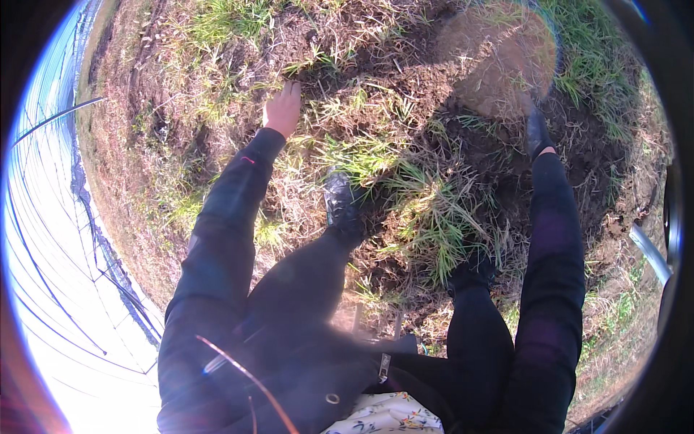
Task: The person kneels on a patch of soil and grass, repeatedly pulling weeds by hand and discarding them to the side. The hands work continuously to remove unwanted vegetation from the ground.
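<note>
My bare left hand (283, 110) reaches down to the ground, fingertips at the edge of a small grass tuft (320, 61). Whether blades are pinched between those fingers is unclear. On the right, my right hand (537, 130) wears a dark glove and points away from me. Its fingertips meet a hazy brown patch (501, 65), partly washed out by glare, so I cannot tell what they hold. Between my arms, green grass clumps (434, 222) mixed with dry stalks grow beside my left shoe (342, 200). Dark, loose soil (501, 179) shows near the right hand.
Bent greenhouse-like frame pipes (54, 217) rise at the far left against bright light. A pale metal bar (649, 252) juts in at the right edge. More grass (591, 70) covers the upper right. My right shoe (471, 274) stands behind the clumps.
</note>
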`<action>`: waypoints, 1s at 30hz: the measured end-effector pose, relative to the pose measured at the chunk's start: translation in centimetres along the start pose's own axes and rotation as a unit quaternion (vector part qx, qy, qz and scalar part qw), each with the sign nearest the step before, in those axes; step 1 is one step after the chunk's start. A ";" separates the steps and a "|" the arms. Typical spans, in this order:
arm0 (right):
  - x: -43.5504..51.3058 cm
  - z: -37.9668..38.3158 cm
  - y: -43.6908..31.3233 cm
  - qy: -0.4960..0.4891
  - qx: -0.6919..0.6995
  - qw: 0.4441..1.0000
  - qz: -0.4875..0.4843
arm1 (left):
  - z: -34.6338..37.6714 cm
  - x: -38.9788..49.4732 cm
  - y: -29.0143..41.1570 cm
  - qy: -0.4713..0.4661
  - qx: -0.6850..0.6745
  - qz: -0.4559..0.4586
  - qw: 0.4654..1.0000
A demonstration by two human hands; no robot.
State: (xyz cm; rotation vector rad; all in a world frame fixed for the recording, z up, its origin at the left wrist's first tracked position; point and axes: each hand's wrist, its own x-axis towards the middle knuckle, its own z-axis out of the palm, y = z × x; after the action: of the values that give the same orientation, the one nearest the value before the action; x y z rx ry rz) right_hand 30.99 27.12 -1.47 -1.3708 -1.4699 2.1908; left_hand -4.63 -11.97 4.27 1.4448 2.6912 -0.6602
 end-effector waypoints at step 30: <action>1.3 -1.0 0.9 -0.002 0.073 0.996 0.044 | 6.1 -2.9 -8.7 0.003 -0.113 -0.082 0.990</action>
State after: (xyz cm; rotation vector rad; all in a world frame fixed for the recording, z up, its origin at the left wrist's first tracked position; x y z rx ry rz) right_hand 31.31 28.06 -3.05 -1.4090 -1.2455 2.3031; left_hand -11.06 -20.79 2.40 1.1841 2.8021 -0.3399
